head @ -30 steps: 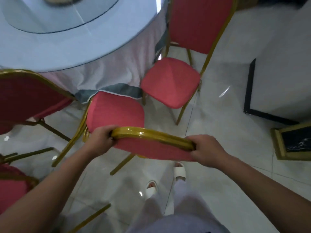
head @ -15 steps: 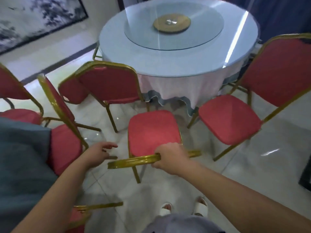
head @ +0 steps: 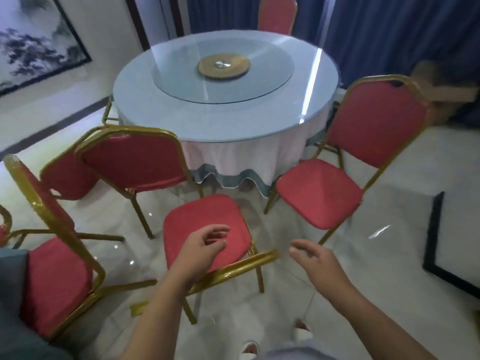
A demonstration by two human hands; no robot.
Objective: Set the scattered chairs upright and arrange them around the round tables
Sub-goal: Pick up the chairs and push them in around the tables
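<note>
A red chair with a gold frame (head: 205, 224) stands upright just in front of me, its seat facing the round table (head: 226, 100). My left hand (head: 201, 249) hovers over the seat with fingers loosely curled, holding nothing. My right hand (head: 315, 261) is spread in the air to the right of the gold back rail, apart from it. Another red chair (head: 345, 165) stands at the table's right side. A third (head: 135, 159) stands to the left with its back toward me, and one more (head: 276, 14) is behind the table.
Further red chairs (head: 54, 255) crowd the left side of the floor close together. A black-framed panel (head: 441, 242) lies on the white tiles at the right. Blue curtains hang behind the table, and a glass turntable (head: 223, 68) sits on it.
Both hands have let go of the gold back rail, the left first and then the right. The chair now stands on its own, and my view has lifted toward the table.
</note>
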